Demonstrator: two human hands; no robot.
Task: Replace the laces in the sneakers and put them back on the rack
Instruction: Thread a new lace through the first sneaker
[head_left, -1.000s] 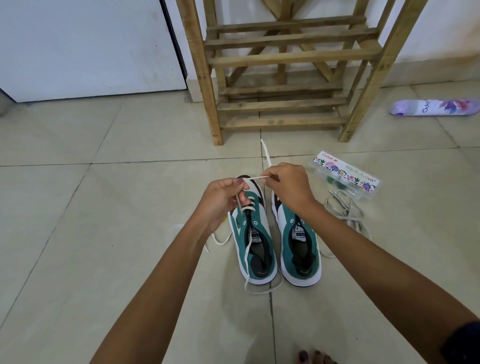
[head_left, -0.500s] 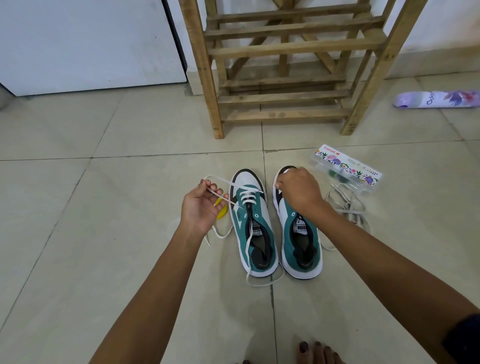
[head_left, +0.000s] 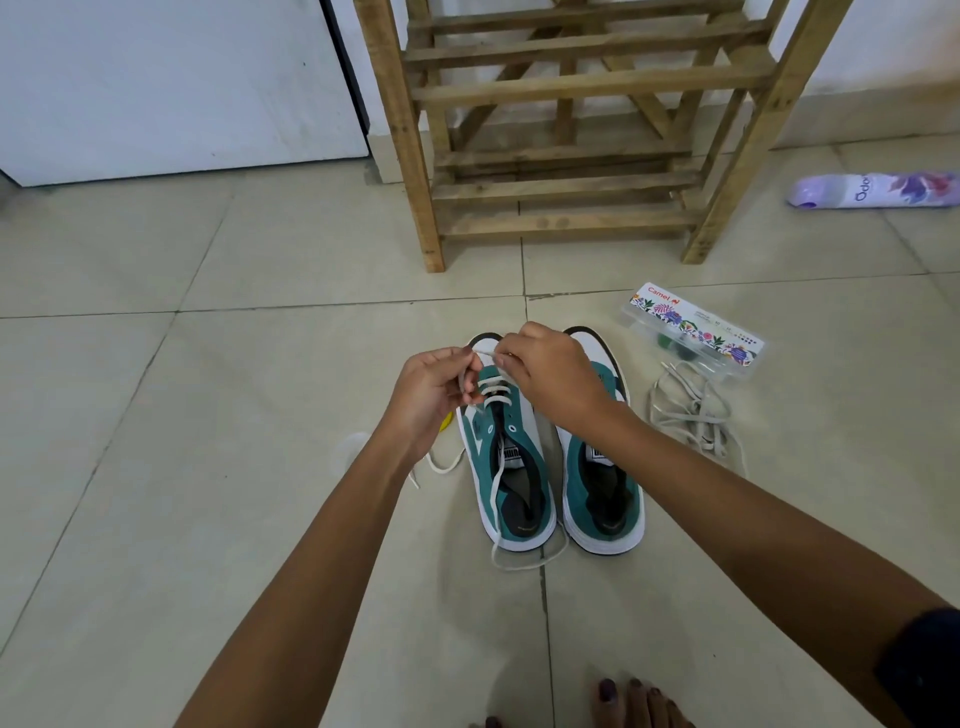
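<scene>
- Pale tiled floor (head_left: 156, 519), with a wooden rack (head_left: 571, 187) standing against the wall.
- Two teal-and-white sneakers (head_left: 602, 499) sit side by side before the rack, toes toward it.
- The left sneaker (head_left: 511, 493) is partly threaded with a white lace (head_left: 496, 488), loose ends trailing.
- Left hand (head_left: 431, 395) and right hand (head_left: 550, 379) each pinch the lace above its toe.
- Old laces (head_left: 691, 415) lie heaped just right.

Teal-white sneakers (head_left: 556, 467), white lace (head_left: 496, 387), floral-print case (head_left: 693, 330).

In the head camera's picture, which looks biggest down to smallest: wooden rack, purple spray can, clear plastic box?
1. Wooden slatted rack, by far.
2. Purple spray can and clear plastic box with flowered label: alike in apparent size; the can is cut off at the edge, so unranked.
</scene>
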